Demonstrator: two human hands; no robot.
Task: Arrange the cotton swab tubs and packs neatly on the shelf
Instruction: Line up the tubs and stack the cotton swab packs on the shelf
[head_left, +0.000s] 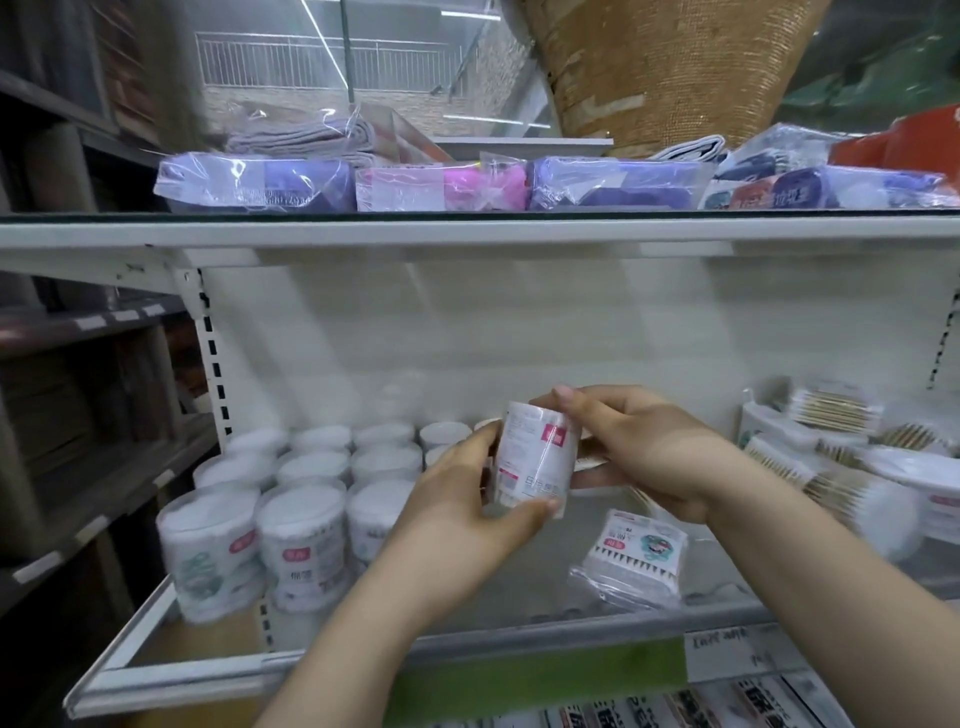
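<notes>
A cotton swab tub (535, 457) is gripped by the left hand (467, 499) and right hand (644, 447) above the shelf (208, 670); further tubs (306, 499) are ranked at left.

White swab tub (535, 457) upright, tubs (291, 499) left

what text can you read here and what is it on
No text reads clearly.
held tub: red label and grey print, blurred.
flat pack: red logo, blurred.
front tubs: red labels, blurred.
shelf-edge tag: handwriting, illegible.
upper-shelf packs: large characters, blurred.
</notes>
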